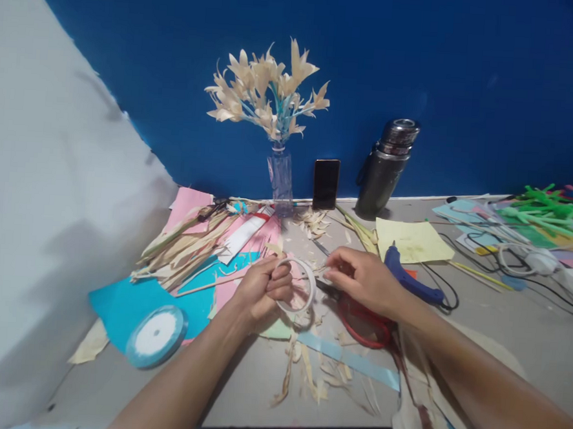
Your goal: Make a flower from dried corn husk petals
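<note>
My left hand (270,285) is closed, its fingers hooked through a roll of white tape (311,294). A thin wooden stick (209,285) runs behind that hand. To the right, my right hand (363,277) has its fingers curled together close to the tape roll; whatever lies between the fingertips is too small to make out. Red-handled scissors (380,340) rest on the table just under my right hand, their blades partly hidden. Scraps of dried husk (313,375) and a light blue ribbon strip (355,361) lie below both hands.
Behind stand a clear vase (281,175) of husk flowers (269,90), a phone (326,184) and a dark flask (383,175). A blue glue gun (411,280) with its cord lies right; a ribbon spool (157,336) and husk strips (187,250) left. Green pipe cleaners (543,211) are far right.
</note>
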Demonstrator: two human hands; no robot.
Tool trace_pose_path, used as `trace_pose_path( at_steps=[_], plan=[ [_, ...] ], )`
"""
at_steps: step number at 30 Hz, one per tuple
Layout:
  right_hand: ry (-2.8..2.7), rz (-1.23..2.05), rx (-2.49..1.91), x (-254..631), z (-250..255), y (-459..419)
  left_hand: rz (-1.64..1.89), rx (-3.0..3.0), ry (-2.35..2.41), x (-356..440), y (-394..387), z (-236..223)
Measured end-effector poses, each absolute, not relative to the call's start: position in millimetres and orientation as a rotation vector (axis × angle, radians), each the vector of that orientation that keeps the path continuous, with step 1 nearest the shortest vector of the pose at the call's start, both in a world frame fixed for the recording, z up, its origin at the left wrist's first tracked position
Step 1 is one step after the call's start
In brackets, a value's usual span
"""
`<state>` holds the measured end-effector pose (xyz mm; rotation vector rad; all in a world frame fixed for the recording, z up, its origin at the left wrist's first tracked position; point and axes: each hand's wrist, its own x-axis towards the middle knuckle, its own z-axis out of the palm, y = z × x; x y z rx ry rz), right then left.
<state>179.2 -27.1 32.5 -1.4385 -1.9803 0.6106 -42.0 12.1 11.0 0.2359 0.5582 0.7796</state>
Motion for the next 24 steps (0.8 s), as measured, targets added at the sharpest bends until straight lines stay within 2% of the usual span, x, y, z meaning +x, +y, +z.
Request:
trace_pose_path(
  at_steps=[5,8,13,17,21,24],
  plan=[
    [-1.708,0.787,-1.149,163,29,-34,0.656,0.327,0.510,-36,8,-2],
    [-1.597,0.897,-1.121,164,28,-33,0.664,0.412,0.496,-34,4,-3],
    [-1.280,1.275,-1.091,166,22,-23,0.488,0.553,0.445,-35,-5,7],
    [-1.316,1.405,-1.102,172,21,-18,0.512,0.567,0.454,-37,-2,8],
    [-1.483,1.261,-1.257,186,26,-13,0.597,0.514,0.464,-41,6,6],
    [-1.796,0.765,-1.558,195,25,-8,0.618,0.472,0.483,-43,9,5]
  ],
)
